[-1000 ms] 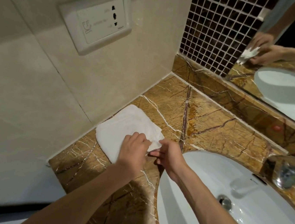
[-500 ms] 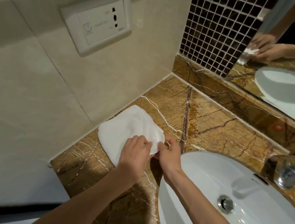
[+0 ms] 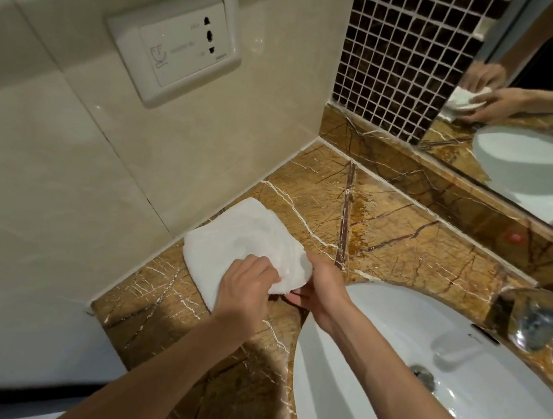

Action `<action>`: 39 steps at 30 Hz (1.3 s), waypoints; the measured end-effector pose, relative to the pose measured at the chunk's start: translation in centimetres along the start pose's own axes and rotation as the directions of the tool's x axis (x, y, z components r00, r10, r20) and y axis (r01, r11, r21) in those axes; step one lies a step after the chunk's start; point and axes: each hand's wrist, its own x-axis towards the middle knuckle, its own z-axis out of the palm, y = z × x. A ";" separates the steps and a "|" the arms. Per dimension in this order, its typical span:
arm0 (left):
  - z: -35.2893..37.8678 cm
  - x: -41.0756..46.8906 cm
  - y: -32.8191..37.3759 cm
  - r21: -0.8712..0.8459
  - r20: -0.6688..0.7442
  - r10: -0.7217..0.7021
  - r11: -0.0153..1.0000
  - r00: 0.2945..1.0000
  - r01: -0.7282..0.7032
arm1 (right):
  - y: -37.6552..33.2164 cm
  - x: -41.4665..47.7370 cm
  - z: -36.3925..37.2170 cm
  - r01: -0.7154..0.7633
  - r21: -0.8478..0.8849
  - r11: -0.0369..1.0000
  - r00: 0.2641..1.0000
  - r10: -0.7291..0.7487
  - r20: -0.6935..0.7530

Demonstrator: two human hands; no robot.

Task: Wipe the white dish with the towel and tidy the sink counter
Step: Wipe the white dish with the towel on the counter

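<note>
A folded white towel [image 3: 241, 236] lies on the brown marble counter [image 3: 403, 230], against the left wall. My left hand [image 3: 245, 292] pinches the towel's near edge. My right hand [image 3: 324, 290] cups the towel's raised, rounded right corner from below. The white dish is hidden under that corner in the direct view. In the mirror, the dish's rim [image 3: 466, 107] shows under the towel, held in that hand.
A white sink basin [image 3: 392, 326] with a metal drain [image 3: 423, 376] sits right of my hands. A chrome faucet [image 3: 538, 321] stands at the far right. A wall socket [image 3: 177, 43] is mounted on the left wall. The mirror [image 3: 532, 162] runs along the back.
My right hand has moved left from the basin's edge and closed under the towel's right corner. That corner has lifted and bunched up. My left hand stayed on the towel.
</note>
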 end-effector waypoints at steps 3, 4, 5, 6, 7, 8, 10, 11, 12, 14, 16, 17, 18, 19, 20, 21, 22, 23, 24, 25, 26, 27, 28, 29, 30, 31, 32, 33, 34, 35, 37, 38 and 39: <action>0.3 -0.3 -0.5 -0.010 0.025 -0.028 1.000 0.999 0.028 | 0.1 0.1 -0.3 0.037 -0.037 0.999 0.999 -0.037 0.006; 0.4 -0.3 -0.5 0.006 0.055 -0.046 0.999 0.997 0.046 | 0.4 0.0 -0.2 0.069 -0.046 0.997 0.998 -0.070 -0.009; 0.6 -0.4 -0.4 0.033 0.091 -0.063 0.998 0.994 0.060 | 0.8 0.0 0.0 0.104 -0.053 0.993 0.994 -0.106 -0.031; 0.8 -0.3 -0.3 0.061 0.117 -0.069 0.996 0.991 0.062 | 1.2 0.0 0.3 0.138 -0.059 0.989 0.989 -0.141 -0.052; 0.9 -0.2 -0.1 0.081 0.131 -0.072 0.995 0.989 0.061 | 1.7 0.0 0.5 0.173 -0.069 0.982 0.981 -0.178 -0.072; 1.0 -0.1 0.1 0.097 0.145 -0.079 0.993 0.986 0.065 | 2.1 -0.1 0.7 0.208 -0.096 0.973 0.972 -0.217 -0.091; 1.1 0.1 0.7 0.124 0.174 -0.088 0.990 0.981 0.066 | 2.5 -0.2 0.9 0.258 -0.166 0.952 0.950 -0.281 -0.137; 1.1 0.2 0.9 0.132 0.180 -0.089 0.989 0.980 0.066 | 2.6 -0.3 1.0 0.271 -0.178 0.946 0.942 -0.299 -0.154; 1.0 0.2 1.0 0.133 0.176 -0.094 0.989 0.980 0.071 | 2.7 -0.4 1.1 0.285 -0.176 0.942 0.935 -0.313 -0.164; 0.9 0.2 1.0 0.113 0.145 -0.114 0.989 0.983 0.098 | 2.7 -0.7 1.3 0.314 -0.172 0.934 0.924 -0.342 -0.172; 0.8 0.2 1.0 0.067 0.102 -0.143 0.988 0.984 0.137 | 2.8 -1.0 1.4 0.340 -0.159 0.927 0.912 -0.366 -0.184; 0.7 0.2 1.1 0.040 0.093 -0.157 0.987 0.983 0.154 | 2.9 -1.0 1.5 0.351 -0.144 0.925 0.908 -0.374 -0.190; 0.6 0.2 1.2 0.017 0.090 -0.169 0.986 0.982 0.168 | 3.0 -1.1 1.6 0.359 -0.130 0.924 0.904 -0.379 -0.196; 0.6 0.1 1.3 0.000 0.090 -0.178 0.984 0.980 0.178 | 3.1 -1.1 1.7 0.365 -0.122 0.923 0.901 -0.384 -0.204; 0.6 0.1 1.3 -0.015 0.088 -0.182 0.983 0.979 0.184 | 3.2 -1.2 1.7 0.368 -0.117 0.923 0.898 -0.385 -0.213; 0.6 0.0 1.3 -0.032 0.080 -0.181 0.982 0.980 0.184 | 3.2 -1.2 1.7 0.363 -0.105 0.926 0.900 -0.377 -0.218; 0.7 0.0 1.3 -0.048 0.068 -0.176 0.983 0.982 0.180 | 3.1 -1.3 1.7 0.350 -0.081 0.933 0.907 -0.359 -0.219; 0.7 0.0 1.2 -0.062 0.061 -0.170 0.983 0.984 0.174 | 3.0 -1.3 1.6 0.333 -0.036 0.942 0.919 -0.332 -0.212; 0.7 -0.1 1.1 -0.070 0.058 -0.154 0.985 0.986 0.158 | 2.9 -1.5 1.6 0.314 0.030 0.949 0.933 -0.302 -0.198; 0.7 -0.1 1.0 -0.068 0.055 -0.127 0.989 0.990 0.130 | 2.8 -1.6 1.6 0.294 0.098 0.951 0.945 -0.274 -0.179; 0.8 -0.1 1.0 -0.058 0.061 -0.106 0.992 0.992 0.109 | 2.7 -1.7 1.6 0.275 0.150 0.950 0.955 -0.251 -0.159; 0.8 -0.1 1.1 -0.041 0.071 -0.100 0.994 0.992 0.103 | 2.7 -1.8 1.6 0.259 0.177 0.950 0.962 -0.235 -0.141; 1.0 -0.1 1.2 -0.023 0.083 -0.104 0.994 0.991 0.106 | 2.8 -2.0 1.6 0.247 0.186 0.951 0.966 -0.226 -0.127; 1.2 -0.1 1.2 -0.012 0.084 -0.112 0.993 0.990 0.114 | 2.9 -2.1 1.6 0.241 0.179 0.954 0.968 -0.223 -0.117; 1.3 -0.1 1.3 -0.006 0.082 -0.126 0.992 0.989 0.127 | 3.0 -2.2 1.5 0.238 0.163 0.958 0.969 -0.222 -0.109; 1.5 -0.1 1.4 -0.004 0.081 -0.141 0.990 0.987 0.142 | 3.0 -2.3 1.4 0.229 0.153 0.961 0.971 -0.216 -0.098; 1.5 -0.1 1.4 -0.008 0.080 -0.150 0.988 0.985 0.151 | 2.9 -2.3 1.2 0.211 0.157 0.965 0.976 -0.201 -0.079; 1.5 -0.1 1.4 -0.020 0.076 -0.150 0.988 0.986 0.152 | 2.8 -2.3 1.0 0.182 0.174 0.968 0.983 -0.176 -0.052; 1.4 -0.2 1.3 -0.039 0.068 -0.148 0.988 0.987 0.150 | 2.5 -2.2 0.7 0.146 0.196 0.970 0.989 -0.145 -0.018; 1.2 -0.3 1.3 -0.060 0.060 -0.147 0.987 0.987 0.150 | 2.2 -2.1 0.5 0.109 0.212 0.971 0.993 -0.115 0.018; 0.9 -0.5 1.0 -0.101 0.061 -0.153 0.982 0.986 0.159 | 1.6 -1.5 0.0 0.049 0.190 0.981 0.995 -0.065 0.076; 0.7 -0.5 0.8 -0.116 0.072 -0.164 0.978 0.984 0.172 | 1.3 -1.2 -0.3 0.022 0.147 0.989 0.994 -0.037 0.100; 0.5 -0.6 0.6 -0.134 0.081 -0.171 0.974 0.982 0.180 | 1.0 -1.0 -0.5 0.000 0.098 0.995 0.992 -0.012 0.122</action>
